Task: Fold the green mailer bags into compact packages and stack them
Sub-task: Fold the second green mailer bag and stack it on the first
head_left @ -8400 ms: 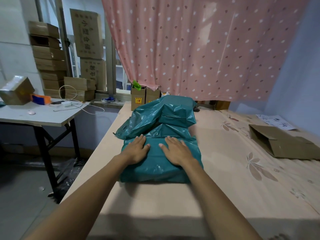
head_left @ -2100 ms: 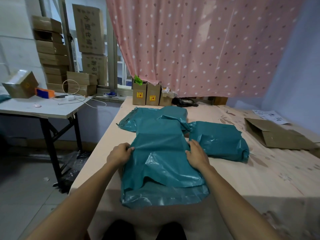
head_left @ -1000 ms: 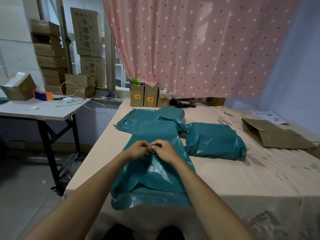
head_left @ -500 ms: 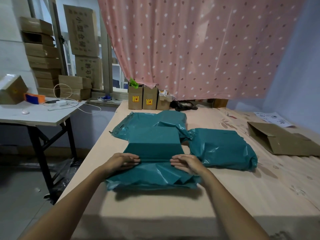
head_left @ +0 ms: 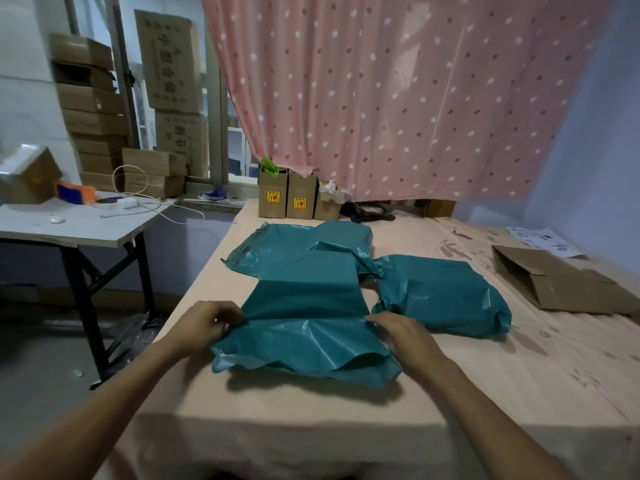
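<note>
A green mailer bag (head_left: 306, 327) lies in front of me on the pink sheet, its near flap folded over and puffed up. My left hand (head_left: 207, 323) pinches the fold line at the bag's left edge. At the right edge my right hand (head_left: 398, 332) grips the same fold. A folded green package (head_left: 440, 294) rests to the right, touching the bag. More green bags (head_left: 304, 242) lie behind it in a loose pile.
The bed surface (head_left: 485, 375) extends right, with a flat cardboard piece (head_left: 550, 284) and printed paper (head_left: 543, 240) on it. Small cartons (head_left: 289, 197) stand at the far edge under a pink curtain. A white table (head_left: 76, 220) with cables stands left.
My hands came together at the bag's middle, then spread outward along the fold to its two side edges. The near flap now lies folded over the bag.
</note>
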